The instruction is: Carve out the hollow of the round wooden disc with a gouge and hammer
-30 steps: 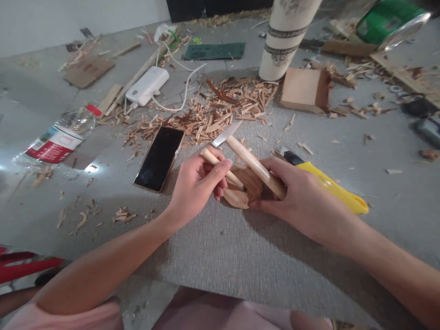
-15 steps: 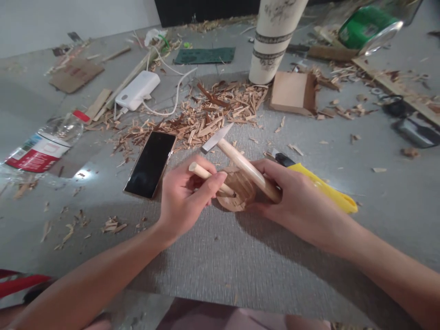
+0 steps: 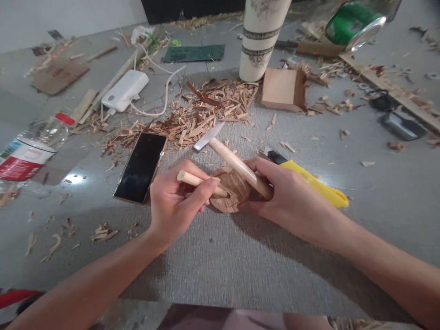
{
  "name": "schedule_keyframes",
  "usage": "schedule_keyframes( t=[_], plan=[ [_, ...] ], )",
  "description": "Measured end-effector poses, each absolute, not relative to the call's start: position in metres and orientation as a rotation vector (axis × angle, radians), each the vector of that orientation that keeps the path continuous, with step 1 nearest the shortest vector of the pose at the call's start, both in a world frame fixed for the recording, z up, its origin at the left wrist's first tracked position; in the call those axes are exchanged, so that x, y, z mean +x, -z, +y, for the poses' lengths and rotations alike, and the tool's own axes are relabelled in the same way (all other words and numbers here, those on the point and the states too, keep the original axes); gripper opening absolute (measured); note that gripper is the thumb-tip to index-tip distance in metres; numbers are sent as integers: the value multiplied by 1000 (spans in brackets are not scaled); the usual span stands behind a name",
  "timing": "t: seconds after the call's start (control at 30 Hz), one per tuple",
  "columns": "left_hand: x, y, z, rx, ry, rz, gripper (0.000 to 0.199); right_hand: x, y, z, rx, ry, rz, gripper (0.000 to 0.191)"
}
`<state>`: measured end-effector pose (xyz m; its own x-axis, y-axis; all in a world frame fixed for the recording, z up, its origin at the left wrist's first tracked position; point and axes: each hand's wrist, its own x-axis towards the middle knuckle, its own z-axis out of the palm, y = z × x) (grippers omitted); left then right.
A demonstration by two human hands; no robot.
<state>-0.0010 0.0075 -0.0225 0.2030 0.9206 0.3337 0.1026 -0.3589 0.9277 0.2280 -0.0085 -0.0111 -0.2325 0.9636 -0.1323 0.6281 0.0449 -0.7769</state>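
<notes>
My left hand [image 3: 180, 199] pinches a pale wooden dowel [image 3: 189, 178], whose lower end meets the carved face of a round brown wood piece [image 3: 235, 185]. The wood piece lies on the grey table [image 3: 202, 256]. Around the wooden handle of a small hammer [image 3: 232, 159] my right hand [image 3: 283, 197] is closed. The steel head points up and left, above the wood piece. My right fingers also reach the right edge of the wood piece, though the exact contact is hidden. Just behind my right hand lies a yellow-handled tool [image 3: 314, 184].
A phone [image 3: 140, 167] lies left of my left hand. Wood shavings [image 3: 202, 112] are heaped behind the hammer. Farther back stand a tall patterned cup [image 3: 259, 46], a small open box [image 3: 283, 89] and a tipped green can [image 3: 352, 26]. A white power bank [image 3: 125, 90] and bottle [image 3: 32, 151] are left.
The whole view has shifted, so everything appears slightly farther left. Both hands keep their holds on the dowel and hammer, with little movement relative to the wood piece.
</notes>
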Motion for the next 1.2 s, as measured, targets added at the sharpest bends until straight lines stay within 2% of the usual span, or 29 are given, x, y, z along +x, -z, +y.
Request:
schedule_keyframes(
  t=[0.17, 0.83, 1.2],
  plan=[
    [-3, 29, 7, 1789, -1286, 906, 10, 229, 13, -8, -1598, -1014, -1912, 40],
    [-7, 29, 10, 1950, -1235, 1026, 16, 228, 13, -8, -1604, -1030, -1890, 36],
    [-5, 35, 7, 1897, -1026, 891, 20, 229, 15, -7, -1562, -1029, -1921, 36]
  ],
)
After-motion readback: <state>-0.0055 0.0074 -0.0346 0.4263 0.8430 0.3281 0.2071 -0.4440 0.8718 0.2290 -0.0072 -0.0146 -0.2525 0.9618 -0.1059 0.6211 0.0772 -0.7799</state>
